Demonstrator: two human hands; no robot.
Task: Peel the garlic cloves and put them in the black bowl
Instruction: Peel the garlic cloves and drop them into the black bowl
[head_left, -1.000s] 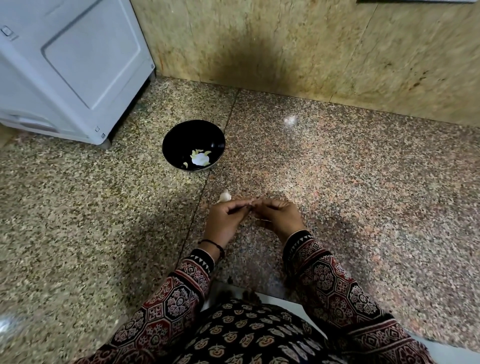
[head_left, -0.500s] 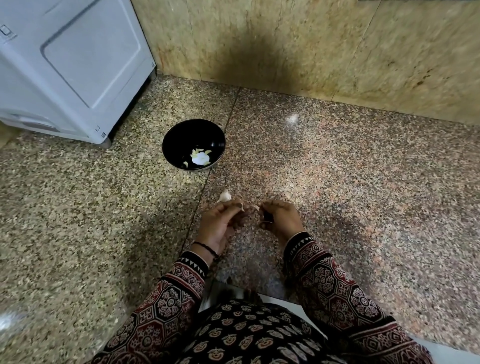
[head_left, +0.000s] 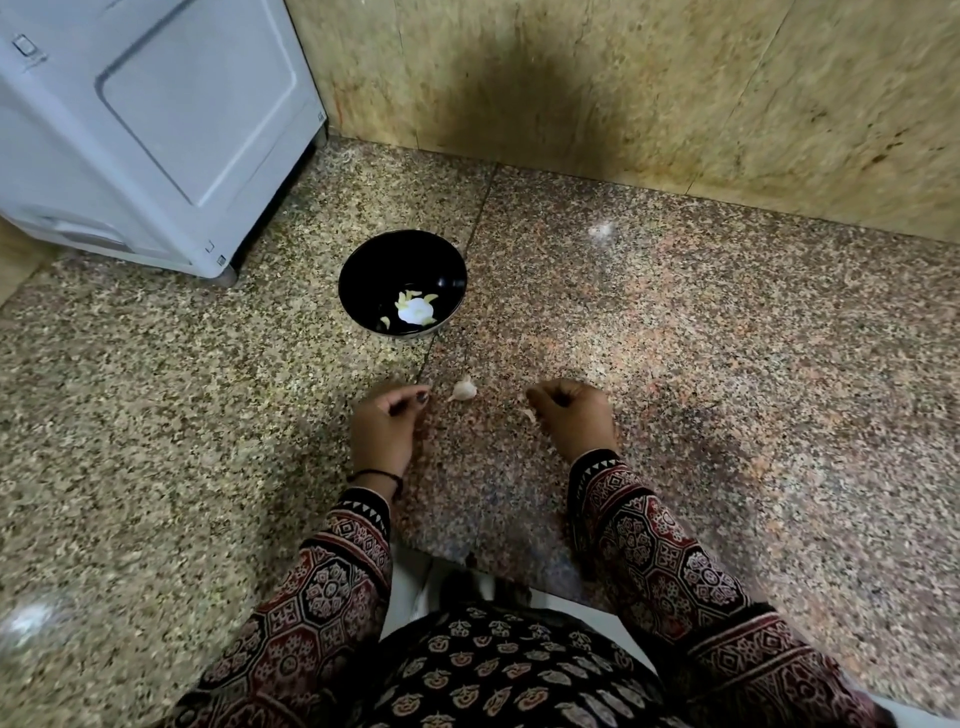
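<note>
From the head camera, both of your hands hang low over the speckled stone floor, apart from each other, with 1 unpeeled garlic clove lying on the floor between them, nearer your left hand.

Your left hand shows its back to the camera. Its fingers are curled in and the thumb meets the forefinger, so the palm side is hidden, and you cannot tell whether anything is pinched there. A thin black thread circles that wrist.

Your right hand is also curled with the knuckles up. A small pale scrap shows at its thumb edge. Whether the hand pinches it or it lies on the floor just beneath, and whether it is skin or clove, cannot be made out.

The black bowl stands on the floor beyond your left hand, well apart from both hands and near the corner of a white appliance, which the frame cuts off at the top and left. Peeled pale cloves lie in the bowl's bottom, but a bright glare spot washes out part of them, so they cannot be counted.

Your patterned sleeves run out of the bottom edge.
</note>
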